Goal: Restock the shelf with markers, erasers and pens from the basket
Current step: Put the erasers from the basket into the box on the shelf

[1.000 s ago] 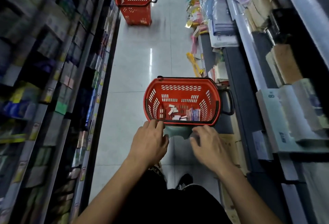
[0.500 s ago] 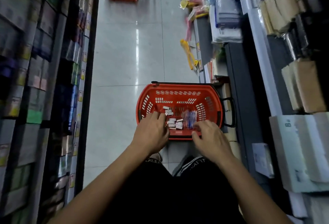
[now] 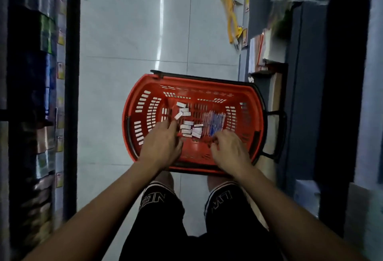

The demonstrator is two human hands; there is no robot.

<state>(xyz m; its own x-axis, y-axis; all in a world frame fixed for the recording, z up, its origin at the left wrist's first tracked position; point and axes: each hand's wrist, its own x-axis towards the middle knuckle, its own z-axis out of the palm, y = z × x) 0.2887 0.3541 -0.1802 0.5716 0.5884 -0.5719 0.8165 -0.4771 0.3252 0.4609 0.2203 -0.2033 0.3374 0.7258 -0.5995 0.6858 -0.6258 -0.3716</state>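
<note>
Red plastic basket (image 3: 145, 103) sits on the tiled floor (image 3: 124, 32) in the aisle, long axis left-right, black handle (image 3: 277, 134) folded out toward the right-hand shelf (image 3: 306, 94). Slotted walls and bottom. Inside: loose white erasers (image 3: 189, 129) scattered left of centre at mixed angles; bundle of blue pens (image 3: 214, 120) just right of them, long axis pointing away from the person, slightly tilted. Left hand (image 3: 162, 146) is over the basket, fingers extended, tips touching one tilted eraser (image 3: 178, 115); can't tell if it's a real pinch. Right hand (image 3: 230, 150) is at the near end of the pens, fingers curled; contact with the pens is hidden. Shelves on both sides are motion-blurred, labels unreadable. No markers identifiable.
</note>
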